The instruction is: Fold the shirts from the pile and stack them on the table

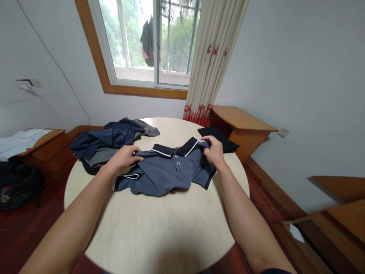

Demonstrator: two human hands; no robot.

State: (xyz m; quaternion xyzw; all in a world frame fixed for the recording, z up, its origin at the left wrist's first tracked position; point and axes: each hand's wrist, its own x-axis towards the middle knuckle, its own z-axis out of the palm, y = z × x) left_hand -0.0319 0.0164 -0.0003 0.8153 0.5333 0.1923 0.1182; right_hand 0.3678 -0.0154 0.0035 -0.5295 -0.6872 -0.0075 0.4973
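A grey-blue polo shirt [168, 173] with a black, white-edged collar lies bunched across the middle of the round table [159, 228]. Its buttoned front faces up, and the collar points away from me. My left hand [127, 156] pinches the shirt at its left shoulder. At the opposite shoulder, my right hand [213, 150] has its fingers closed on the fabric. The sleeves with dark, white-lined cuffs hang down below each hand. The lower part of the shirt is folded under or behind and cannot be made out.
A heap of navy and grey clothes [111, 137] sits at the table's back left. Folded black cloth [219, 137] rests at the back right. Beyond stand a wooden desk [242, 120], a curtain [213, 57] and a window. A black bag [18, 186] is on the left.
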